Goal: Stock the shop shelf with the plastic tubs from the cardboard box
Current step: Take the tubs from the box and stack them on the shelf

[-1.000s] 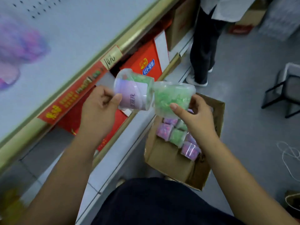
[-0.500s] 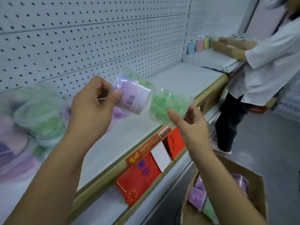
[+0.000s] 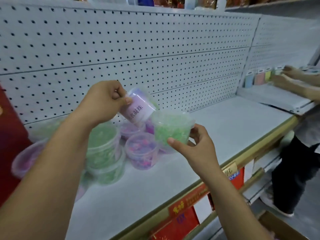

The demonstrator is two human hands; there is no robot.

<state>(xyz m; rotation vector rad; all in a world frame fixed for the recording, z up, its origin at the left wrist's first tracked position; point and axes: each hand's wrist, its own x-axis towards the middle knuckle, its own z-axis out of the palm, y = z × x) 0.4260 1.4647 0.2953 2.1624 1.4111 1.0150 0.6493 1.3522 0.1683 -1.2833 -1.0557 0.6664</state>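
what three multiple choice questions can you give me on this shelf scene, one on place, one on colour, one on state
1. Where on the shelf do the stocked tubs stand?
A) the left part, by the pegboard
B) the far right end
C) on the floor

2. What colour fills the right-hand tub?
A) red
B) green
C) blue

3. How is the labelled tub placed?
A) upright on the shelf
B) held tilted in the air
C) lying in a box

Answers:
1 A: they cluster at the left, near the pegboard.
2 B: green filling shows through its clear wall where the right hand grips it.
3 B: the left hand holds it slanted above the shelf.
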